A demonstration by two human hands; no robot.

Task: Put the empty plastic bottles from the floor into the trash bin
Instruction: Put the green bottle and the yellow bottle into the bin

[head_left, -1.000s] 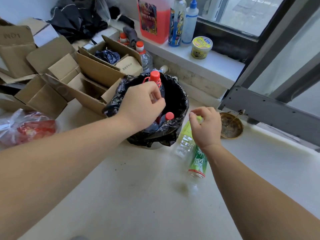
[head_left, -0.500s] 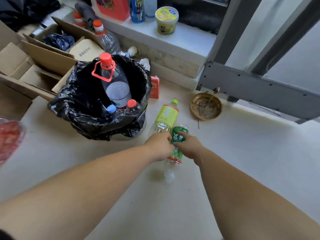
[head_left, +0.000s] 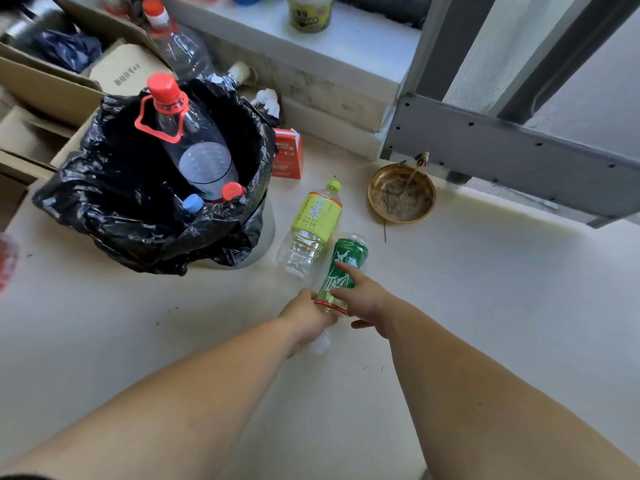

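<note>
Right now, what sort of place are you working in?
Probably a storage corner or utility area of a home or small office, by a window. A window ledge holds containers, opened cardboard boxes pile up at left, and a black-lined trash bin stands on the floor.

Clear, glossy plastic bottles: green-label bottle [head_left: 343,271], yellow-label bottle [head_left: 311,226]. Trash bin [head_left: 266,230] of pale smooth plastic, lined with crinkled glossy black film. Brass-coloured metal dish [head_left: 401,199], tarnished. Cardboard boxes [head_left: 52,88], matt. Floor [head_left: 485,289] matt, smooth.

Bin mouth [head_left: 242,109]: tall red-capped bottle [head_left: 194,147] is occupying centre; gap is remaining at 3 o'clock.
</note>
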